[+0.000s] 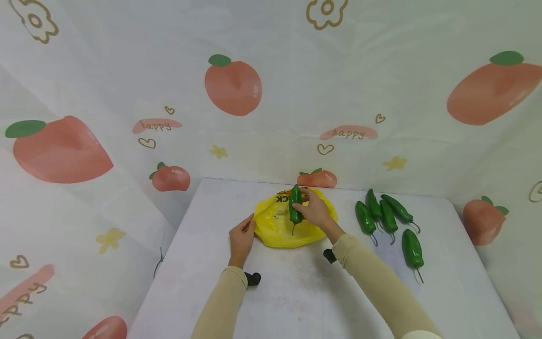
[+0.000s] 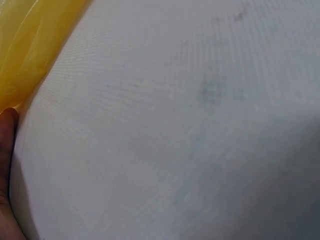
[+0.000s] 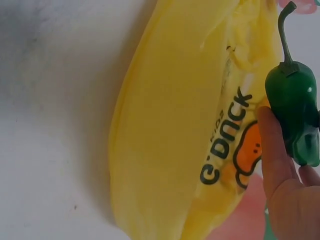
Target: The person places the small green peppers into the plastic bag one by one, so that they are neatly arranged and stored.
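Note:
A yellow plastic bag (image 1: 283,240) with printed lettering lies with its mouth spread on the white table. At its left edge my left hand (image 1: 243,239) pinches the rim; only part of that hand (image 2: 6,170) shows in the left wrist view, beside the yellow plastic (image 2: 35,45). Over the bag's opening, my right hand (image 1: 314,209) holds a green pepper (image 1: 295,205) between thumb and fingers, its stem pointing toward me. The right wrist view shows the same pepper (image 3: 292,100) in the fingers, near the bag's printed side (image 3: 160,125).
Several more green peppers (image 1: 388,215) lie grouped on the right of the table (image 1: 296,301), with one pepper (image 1: 412,248) nearer to me. A white cloth (image 1: 271,141) printed with fruit hangs behind and at the sides.

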A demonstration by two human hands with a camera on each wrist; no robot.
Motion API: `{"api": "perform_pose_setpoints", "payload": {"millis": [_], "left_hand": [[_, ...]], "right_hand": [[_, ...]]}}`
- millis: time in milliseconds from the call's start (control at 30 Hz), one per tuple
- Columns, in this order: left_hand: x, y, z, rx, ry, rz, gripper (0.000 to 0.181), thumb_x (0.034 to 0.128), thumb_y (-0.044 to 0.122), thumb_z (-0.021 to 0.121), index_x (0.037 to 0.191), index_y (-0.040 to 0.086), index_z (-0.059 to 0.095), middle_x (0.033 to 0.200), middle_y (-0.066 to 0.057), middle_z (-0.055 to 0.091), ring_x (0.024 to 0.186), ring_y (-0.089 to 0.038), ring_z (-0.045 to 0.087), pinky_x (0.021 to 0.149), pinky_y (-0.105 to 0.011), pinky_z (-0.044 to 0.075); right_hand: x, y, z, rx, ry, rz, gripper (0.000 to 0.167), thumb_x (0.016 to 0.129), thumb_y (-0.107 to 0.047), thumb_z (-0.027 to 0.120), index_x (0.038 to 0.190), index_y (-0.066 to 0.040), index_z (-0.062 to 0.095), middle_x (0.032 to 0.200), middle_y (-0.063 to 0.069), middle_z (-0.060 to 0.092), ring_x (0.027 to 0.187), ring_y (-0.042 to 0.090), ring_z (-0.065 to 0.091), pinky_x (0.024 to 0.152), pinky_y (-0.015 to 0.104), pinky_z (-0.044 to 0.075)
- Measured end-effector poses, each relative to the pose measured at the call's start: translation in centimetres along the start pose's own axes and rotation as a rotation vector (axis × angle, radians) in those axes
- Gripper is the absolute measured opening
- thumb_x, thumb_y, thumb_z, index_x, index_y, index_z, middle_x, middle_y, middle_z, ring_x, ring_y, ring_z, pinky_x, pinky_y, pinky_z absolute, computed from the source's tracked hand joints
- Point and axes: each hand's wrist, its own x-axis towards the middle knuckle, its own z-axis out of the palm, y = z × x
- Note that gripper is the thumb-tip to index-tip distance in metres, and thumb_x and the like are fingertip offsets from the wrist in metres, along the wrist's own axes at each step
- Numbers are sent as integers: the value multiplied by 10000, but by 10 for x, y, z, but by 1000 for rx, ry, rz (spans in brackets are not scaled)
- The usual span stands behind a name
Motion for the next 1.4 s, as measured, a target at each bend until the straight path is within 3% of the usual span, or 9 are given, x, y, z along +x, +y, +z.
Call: {"api": "perform_pose_setpoints", "payload": {"millis": [600, 767, 933, 1400], "left_hand": [[-2, 5, 0, -14, -7, -18, 294, 982, 275, 677, 1268, 259, 738, 1188, -54, 765, 831, -126, 653, 666, -147, 558], [-1, 3, 0, -7, 9, 11, 286, 981, 265, 677, 1259, 252, 744, 1147, -62, 776, 782, -118, 633, 642, -150, 546], [-2, 3, -1, 4, 5, 42, 287, 983, 258, 675, 1260, 232, 744, 1147, -67, 776, 756, -122, 617, 637, -146, 533], [-2, 1, 0, 15, 5, 49, 289, 985, 262, 673, 1265, 241, 741, 1160, -66, 773, 735, -100, 613, 630, -148, 534]], "right_hand": [[13, 9, 24, 63, -31, 75, 624, 982, -260, 682, 1524, -90, 424, 1333, 214, 561, 1054, 319, 678, 769, 349, 642], [16, 11, 32, 71, -54, 100, 613, 988, -266, 673, 1522, -89, 427, 1341, 216, 555, 1072, 320, 671, 792, 355, 640], [17, 10, 37, 49, -67, 124, 614, 983, -271, 680, 1512, -72, 441, 1359, 217, 556, 1103, 329, 653, 808, 369, 638], [22, 7, 50, -32, -98, 137, 605, 984, -280, 678, 1496, -42, 462, 1387, 237, 574, 1107, 327, 663, 783, 344, 635]]}}
